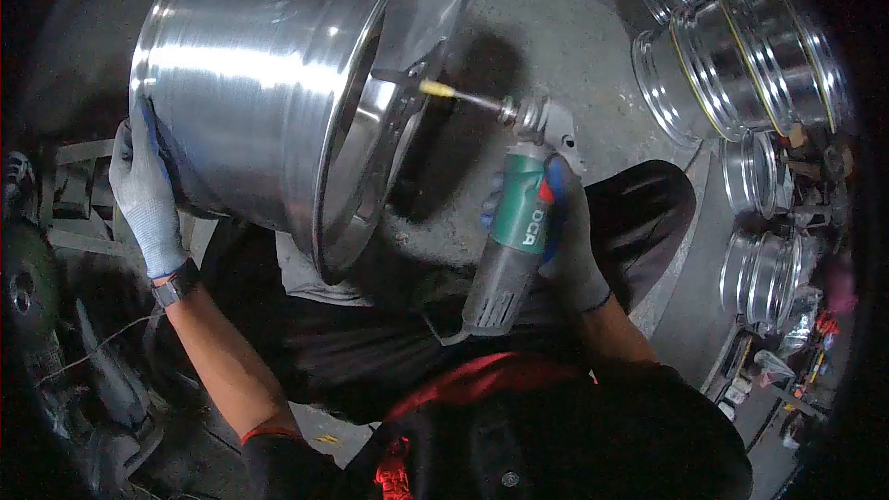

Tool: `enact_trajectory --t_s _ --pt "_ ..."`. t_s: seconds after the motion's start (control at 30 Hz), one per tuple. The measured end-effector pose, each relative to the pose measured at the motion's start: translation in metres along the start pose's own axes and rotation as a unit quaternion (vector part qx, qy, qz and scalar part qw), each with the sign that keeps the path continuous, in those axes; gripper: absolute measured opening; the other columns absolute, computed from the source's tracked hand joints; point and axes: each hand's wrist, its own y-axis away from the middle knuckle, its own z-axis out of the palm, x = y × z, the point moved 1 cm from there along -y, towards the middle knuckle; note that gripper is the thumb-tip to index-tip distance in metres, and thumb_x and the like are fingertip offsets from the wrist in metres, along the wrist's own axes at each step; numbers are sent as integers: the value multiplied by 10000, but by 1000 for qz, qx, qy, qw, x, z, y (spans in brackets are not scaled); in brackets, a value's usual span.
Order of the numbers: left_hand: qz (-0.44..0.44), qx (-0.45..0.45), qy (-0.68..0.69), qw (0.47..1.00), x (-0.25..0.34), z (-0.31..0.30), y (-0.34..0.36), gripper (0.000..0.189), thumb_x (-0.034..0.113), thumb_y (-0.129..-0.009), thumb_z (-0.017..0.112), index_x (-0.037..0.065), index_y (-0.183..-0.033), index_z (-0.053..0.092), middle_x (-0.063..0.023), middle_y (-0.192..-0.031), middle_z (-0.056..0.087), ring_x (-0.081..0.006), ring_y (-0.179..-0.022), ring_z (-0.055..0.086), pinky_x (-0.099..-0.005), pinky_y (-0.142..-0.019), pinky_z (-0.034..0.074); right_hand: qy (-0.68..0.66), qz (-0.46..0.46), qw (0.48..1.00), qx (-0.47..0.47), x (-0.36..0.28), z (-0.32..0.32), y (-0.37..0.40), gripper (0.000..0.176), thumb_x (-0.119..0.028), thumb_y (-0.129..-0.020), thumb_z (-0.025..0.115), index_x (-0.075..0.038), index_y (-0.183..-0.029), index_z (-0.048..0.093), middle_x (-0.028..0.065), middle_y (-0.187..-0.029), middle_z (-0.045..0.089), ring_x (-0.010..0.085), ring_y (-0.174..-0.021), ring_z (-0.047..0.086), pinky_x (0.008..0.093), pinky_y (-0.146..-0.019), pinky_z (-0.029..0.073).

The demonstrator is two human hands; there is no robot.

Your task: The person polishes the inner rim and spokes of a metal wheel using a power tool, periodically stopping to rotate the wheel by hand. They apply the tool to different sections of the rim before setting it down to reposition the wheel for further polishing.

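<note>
A large shiny metal wheel rim (250,83) lies on its side across my lap, its spoked face (407,111) turned to the right. My left hand (148,190), in a grey-and-blue work glove, grips the rim's left edge, with part of the fingers hidden. My gloved right hand (569,231) is wrapped round the green-and-grey body of a power grinder (519,213) marked DCA. From the grinder's angled metal head a thin shaft with a yellow sleeve (436,89) points left, and its dark tip overlaps the spokes in this view.
Several polished wheel rims (750,56) are lined up at the upper right, with more (764,278) below them. Tools and small items (796,361) clutter the right edge. On the left stand a metal frame (83,194) and dark equipment (28,287) with a thin cable.
</note>
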Motion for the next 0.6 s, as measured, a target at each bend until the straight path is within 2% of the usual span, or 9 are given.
enact_trajectory --t_s 0.03,0.1,0.13,0.2,0.33,0.4,0.53,0.6 --pt "-9 12 -11 1000 -2 0 -1 535 353 -1041 580 -86 -1346 570 -109 -1234 661 -134 -1078 582 -262 -968 440 0 -2 1000 0 -1 -4 0 510 -407 -977 632 -28 -1303 527 178 -1026 675 280 -837 710 446 -749 618" --pt "-1 5 -2 1000 -4 0 -1 528 354 -1043 575 -87 -1332 577 -103 -1212 665 -130 -1060 581 -262 -959 442 174 -21 984 -15 -2 -13 -2 613 -568 -1001 491 -35 -1300 544 142 -1078 666 281 -942 698 448 -862 589" --pt "6 -1 5 1000 -4 -1 -1 521 356 -1045 571 -88 -1319 584 -97 -1189 668 -127 -1042 581 -262 -950 444 174 -20 984 -15 -1 -13 -3 613 -568 -1001 491 -35 -1300 544 142 -1078 666 281 -942 698 448 -862 589" --pt "5 2 1 1000 -3 -1 0 527 363 -1045 569 -90 -1314 585 -99 -1182 670 -131 -1040 583 -267 -950 446 49 -17 999 0 1 -8 -4 491 -441 -969 636 -50 -1251 545 163 -995 682 279 -836 710 445 -753 618" --pt "-5 11 -39 999 10 4 6 545 379 -1045 561 -92 -1320 578 -110 -1184 670 -136 -1046 585 -279 -945 454 101 -34 994 11 -3 -6 -2 505 -457 -965 635 -50 -1249 547 161 -992 681 282 -831 709 443 -749 618" --pt "-7 18 -37 999 5 4 2 545 378 -1045 560 -90 -1322 579 -110 -1182 672 -137 -1045 587 -280 -941 456 142 -8 990 -9 -2 -9 0 603 -559 -1007 469 -29 -1284 554 142 -1076 671 262 -925 703 434 -852 592" --pt "-1 5 -41 999 9 4 4 546 382 -1043 559 -87 -1321 585 -113 -1170 680 -139 -1044 593 -281 -936 461 85 -12 995 -46 -1 -16 -1 664 -594 -992 465 -20 -1320 530 159 -1125 663 293 -967 695 461 -892 574" --pt "-2 7 -38 999 4 1 1 543 385 -1043 558 -88 -1307 594 -110 -1155 683 -137 -1032 593 -278 -930 460 -6 14 995 -101 1 -14 4 724 -621 -977 465 -11 -1365 498 185 -1186 643 328 -1024 677 495 -936 548"
